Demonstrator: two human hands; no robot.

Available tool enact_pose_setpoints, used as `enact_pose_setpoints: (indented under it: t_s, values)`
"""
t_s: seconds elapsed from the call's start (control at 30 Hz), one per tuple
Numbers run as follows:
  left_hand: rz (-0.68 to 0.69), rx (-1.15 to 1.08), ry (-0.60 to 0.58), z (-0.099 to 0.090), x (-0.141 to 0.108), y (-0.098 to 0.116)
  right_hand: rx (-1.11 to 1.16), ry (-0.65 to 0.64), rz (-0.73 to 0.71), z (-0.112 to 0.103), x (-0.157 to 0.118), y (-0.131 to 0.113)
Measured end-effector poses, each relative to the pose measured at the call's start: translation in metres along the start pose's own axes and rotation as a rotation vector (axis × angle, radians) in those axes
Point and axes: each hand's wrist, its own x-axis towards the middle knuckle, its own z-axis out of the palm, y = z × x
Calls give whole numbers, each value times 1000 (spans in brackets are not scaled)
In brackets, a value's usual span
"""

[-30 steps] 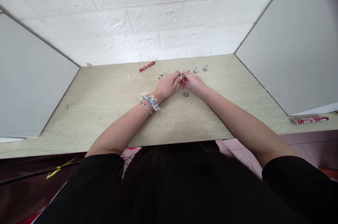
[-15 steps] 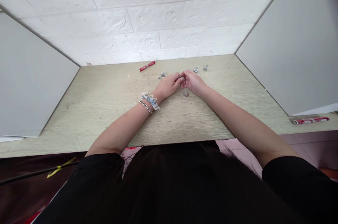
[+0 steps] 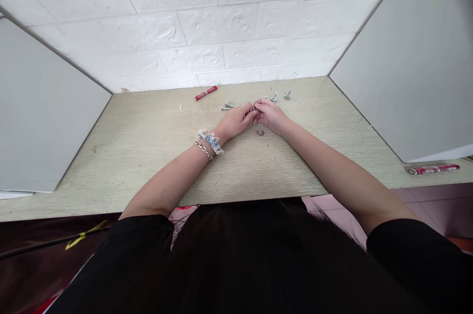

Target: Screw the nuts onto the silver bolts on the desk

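Observation:
My left hand (image 3: pixel 237 119) and my right hand (image 3: pixel 271 114) meet above the table, both with fingers closed around a small silver bolt (image 3: pixel 254 110). Fingertips cover most of this bolt, so its nut or washer end cannot be made out. Just below my right hand a flat round washer (image 3: pixel 260 132) lies on the tabletop. To the left of my left hand lie a couple of loose bolts (image 3: pixel 227 106). Behind my right hand is a small cluster of bolts (image 3: pixel 274 98), partly hidden by it, and one more bolt (image 3: pixel 287 94) stands on its head farther right.
A red pen-like tube (image 3: pixel 205 92) lies near the white brick-patterned wall (image 3: pixel 203 28). Another red tube (image 3: pixel 434 169) is at the right front edge of the table (image 3: pixel 148 156). Grey panels (image 3: pixel 410 72) flank both sides. A small white scrap (image 3: pixel 181 106) lies left.
Both hands stay in nearly the same place. The right fingers have shifted slightly around the bolt, which shows a little differently between the fingertips.

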Motion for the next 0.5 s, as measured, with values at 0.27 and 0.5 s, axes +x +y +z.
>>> enact_pose_setpoints:
  t_s: [0.27, 0.5]
  values:
    - [81, 13, -29, 0, 2, 0, 48, -5, -30, -1, 5, 4]
    - [58, 41, 15, 0, 2, -1, 31, 49, 36, 3, 4, 0]
